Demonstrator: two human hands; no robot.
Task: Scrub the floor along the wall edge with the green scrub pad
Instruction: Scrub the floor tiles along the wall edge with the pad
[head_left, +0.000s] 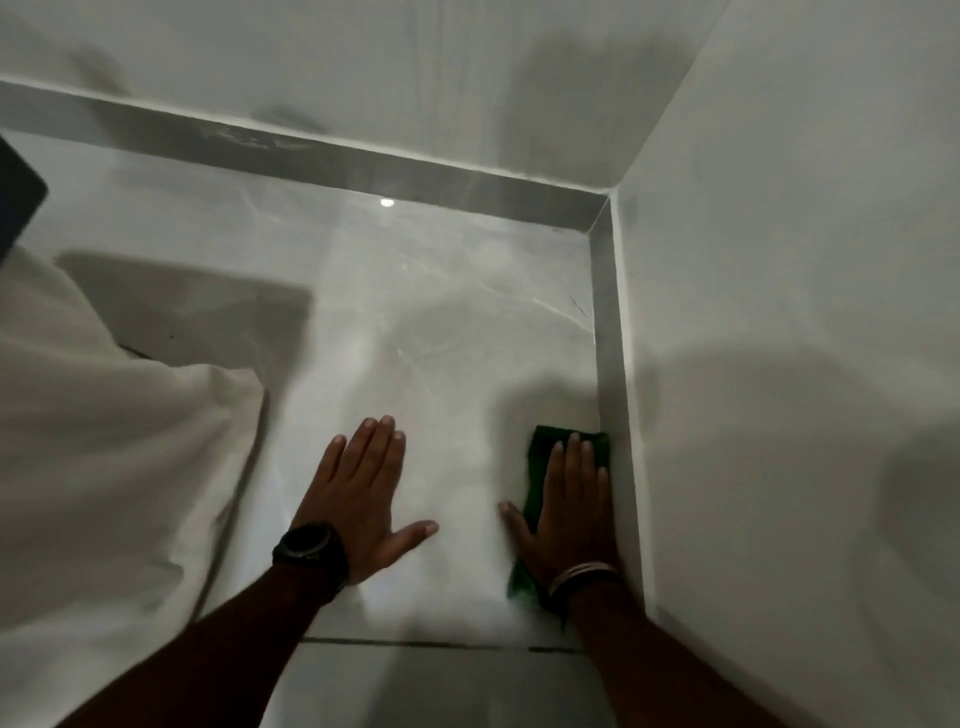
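Note:
The green scrub pad (543, 441) lies flat on the glossy grey floor tile (441, 338), right against the grey skirting (608, 332) of the right-hand wall. My right hand (566, 514) presses down on it with the fingers stretched flat, so only the pad's far end and a strip near my wrist show. My left hand (363, 499), with a black watch on the wrist, rests palm-down on the bare floor to the left, fingers spread and holding nothing.
The white right wall (779, 312) and the back wall (363, 62) meet in a corner ahead. A white cloth or bedsheet (104, 441) hangs down on the left, with a dark object (15, 197) at the left edge. A grout line (441, 644) crosses near my wrists.

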